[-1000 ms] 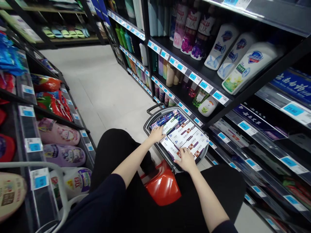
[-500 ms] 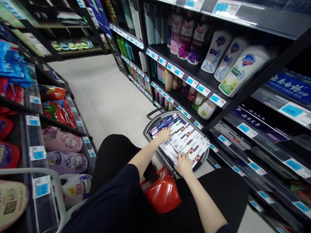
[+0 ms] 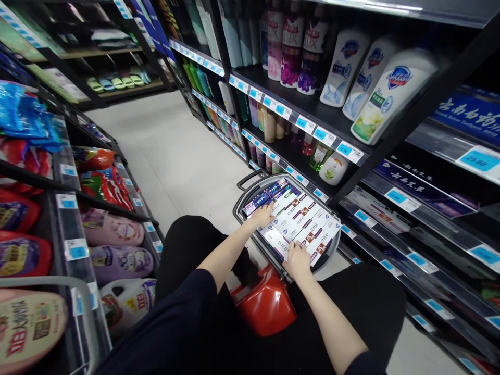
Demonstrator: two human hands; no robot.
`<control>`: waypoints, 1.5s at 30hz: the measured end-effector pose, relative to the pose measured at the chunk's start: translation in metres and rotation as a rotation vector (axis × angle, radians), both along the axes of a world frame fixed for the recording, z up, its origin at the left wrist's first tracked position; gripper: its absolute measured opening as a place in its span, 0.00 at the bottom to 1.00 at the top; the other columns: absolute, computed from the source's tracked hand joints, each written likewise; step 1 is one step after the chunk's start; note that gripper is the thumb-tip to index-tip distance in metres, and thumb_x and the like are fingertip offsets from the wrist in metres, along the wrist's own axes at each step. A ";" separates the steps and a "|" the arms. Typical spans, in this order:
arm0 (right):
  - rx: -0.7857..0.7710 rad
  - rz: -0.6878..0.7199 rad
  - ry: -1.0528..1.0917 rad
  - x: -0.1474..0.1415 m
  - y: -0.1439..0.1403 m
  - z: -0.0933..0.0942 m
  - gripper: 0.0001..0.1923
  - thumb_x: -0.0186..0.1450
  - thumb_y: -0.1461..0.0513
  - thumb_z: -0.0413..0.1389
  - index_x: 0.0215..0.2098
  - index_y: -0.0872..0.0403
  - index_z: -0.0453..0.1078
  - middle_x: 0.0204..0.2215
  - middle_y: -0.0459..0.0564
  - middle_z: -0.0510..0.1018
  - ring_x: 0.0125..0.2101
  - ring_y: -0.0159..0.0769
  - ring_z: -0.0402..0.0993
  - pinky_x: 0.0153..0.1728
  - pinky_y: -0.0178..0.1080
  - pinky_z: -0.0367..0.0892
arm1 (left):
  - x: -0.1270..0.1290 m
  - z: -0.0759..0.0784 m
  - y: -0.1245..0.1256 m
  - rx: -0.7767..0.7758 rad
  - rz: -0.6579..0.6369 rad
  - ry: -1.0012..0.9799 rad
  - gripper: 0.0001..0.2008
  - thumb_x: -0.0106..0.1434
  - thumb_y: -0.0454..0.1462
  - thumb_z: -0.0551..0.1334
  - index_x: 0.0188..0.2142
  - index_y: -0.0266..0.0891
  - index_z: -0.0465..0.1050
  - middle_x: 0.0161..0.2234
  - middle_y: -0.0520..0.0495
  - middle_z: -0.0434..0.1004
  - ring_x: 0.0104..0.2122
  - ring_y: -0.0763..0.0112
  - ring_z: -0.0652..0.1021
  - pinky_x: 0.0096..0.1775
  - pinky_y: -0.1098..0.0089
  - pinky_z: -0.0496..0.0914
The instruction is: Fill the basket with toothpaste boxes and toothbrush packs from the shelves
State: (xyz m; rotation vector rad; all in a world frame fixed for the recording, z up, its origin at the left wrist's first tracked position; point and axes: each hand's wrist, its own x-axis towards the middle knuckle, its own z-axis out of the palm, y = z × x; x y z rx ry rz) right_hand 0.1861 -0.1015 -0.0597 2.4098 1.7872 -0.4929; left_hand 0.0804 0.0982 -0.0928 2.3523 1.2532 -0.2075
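Between my knees stands a grey-and-black shopping basket [image 3: 237, 211] filled with flat, long toothpaste boxes [image 3: 300, 221], mostly white with purple, plus dark blue ones [image 3: 260, 200] at the far left end. My left hand [image 3: 263, 214] lies on the boxes near that end, its fingers stretched over them and holding nothing. At the basket's near side, my right hand [image 3: 298, 259] rests on the white boxes with fingers apart, beside the rim. Below the basket is a glossy red object [image 3: 267, 304], partly hidden by my legs.
Shelves on the right hold body wash bottles [image 3: 394, 94] and more toothpaste boxes [image 3: 425, 185]. Laundry detergent bottles [image 3: 121, 260] fill the left shelves. A grey curved handle [image 3: 88, 312] is at lower left. Pale floor [image 3: 156, 156] runs along the aisle towards slippers [image 3: 121, 82].
The view has shifted slightly. Both hands stay on the boxes, with my right hand a little nearer the basket's front rim.
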 end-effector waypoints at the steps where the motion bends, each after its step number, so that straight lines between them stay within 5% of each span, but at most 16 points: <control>1: 0.000 -0.002 -0.005 0.000 0.000 0.000 0.29 0.52 0.58 0.61 0.50 0.60 0.63 0.48 0.65 0.68 0.46 0.53 0.65 0.37 0.46 0.68 | -0.003 0.001 0.000 -0.007 0.010 0.004 0.37 0.61 0.45 0.56 0.64 0.32 0.45 0.59 0.29 0.60 0.55 0.48 0.68 0.51 0.59 0.62; 9: -0.010 -0.016 -0.026 -0.002 0.000 0.000 0.29 0.53 0.57 0.60 0.50 0.61 0.63 0.47 0.65 0.69 0.45 0.53 0.66 0.37 0.46 0.67 | -0.016 0.009 -0.009 0.009 0.020 -0.005 0.30 0.60 0.43 0.56 0.57 0.27 0.56 0.51 0.26 0.68 0.50 0.47 0.72 0.48 0.59 0.65; 16: -0.002 -0.026 -0.020 -0.003 -0.001 -0.001 0.28 0.53 0.58 0.60 0.50 0.60 0.63 0.47 0.65 0.68 0.44 0.52 0.66 0.35 0.45 0.68 | -0.022 0.008 0.003 -0.060 0.003 -0.024 0.35 0.55 0.41 0.60 0.62 0.41 0.52 0.46 0.39 0.75 0.43 0.55 0.77 0.43 0.65 0.67; 23: 0.000 -0.017 -0.032 -0.001 0.001 -0.002 0.28 0.54 0.56 0.60 0.50 0.61 0.63 0.48 0.66 0.68 0.44 0.52 0.66 0.35 0.46 0.68 | -0.031 0.004 0.001 -0.108 0.007 -0.011 0.34 0.57 0.42 0.59 0.62 0.43 0.54 0.48 0.38 0.74 0.43 0.54 0.77 0.43 0.64 0.67; 31: -0.007 -0.066 0.039 0.001 0.013 0.007 0.32 0.57 0.48 0.58 0.52 0.61 0.63 0.50 0.66 0.68 0.49 0.54 0.65 0.40 0.50 0.67 | -0.042 0.009 -0.027 0.040 0.067 0.008 0.37 0.58 0.39 0.53 0.64 0.29 0.45 0.64 0.27 0.50 0.62 0.46 0.58 0.56 0.51 0.56; 35: 0.157 -0.276 0.147 0.068 0.020 0.045 0.27 0.64 0.45 0.45 0.49 0.57 0.66 0.45 0.61 0.73 0.45 0.51 0.70 0.39 0.48 0.68 | -0.075 -0.001 -0.047 0.126 0.123 -0.028 0.35 0.59 0.47 0.51 0.63 0.32 0.52 0.60 0.31 0.61 0.59 0.45 0.63 0.55 0.50 0.59; 39: 0.348 -0.734 0.009 0.188 -0.019 0.086 0.22 0.67 0.51 0.43 0.49 0.58 0.67 0.42 0.62 0.75 0.45 0.48 0.72 0.45 0.47 0.66 | -0.113 -0.003 -0.065 -0.270 0.095 0.021 0.35 0.58 0.51 0.49 0.61 0.37 0.58 0.50 0.40 0.75 0.50 0.51 0.74 0.52 0.60 0.66; 41: 0.246 -0.869 -0.109 0.247 -0.049 0.095 0.23 0.66 0.53 0.47 0.50 0.63 0.66 0.44 0.68 0.73 0.48 0.51 0.70 0.47 0.48 0.64 | -0.118 0.001 -0.070 -0.366 0.071 0.081 0.35 0.58 0.51 0.48 0.59 0.32 0.61 0.46 0.38 0.78 0.46 0.52 0.77 0.49 0.62 0.68; 45: -0.004 -0.911 -0.370 0.341 -0.095 0.093 0.32 0.64 0.52 0.52 0.54 0.71 0.61 0.50 0.77 0.67 0.52 0.60 0.66 0.47 0.50 0.65 | -0.096 0.016 -0.072 -0.234 -0.039 0.273 0.33 0.59 0.45 0.50 0.57 0.23 0.62 0.46 0.28 0.76 0.48 0.48 0.76 0.48 0.58 0.67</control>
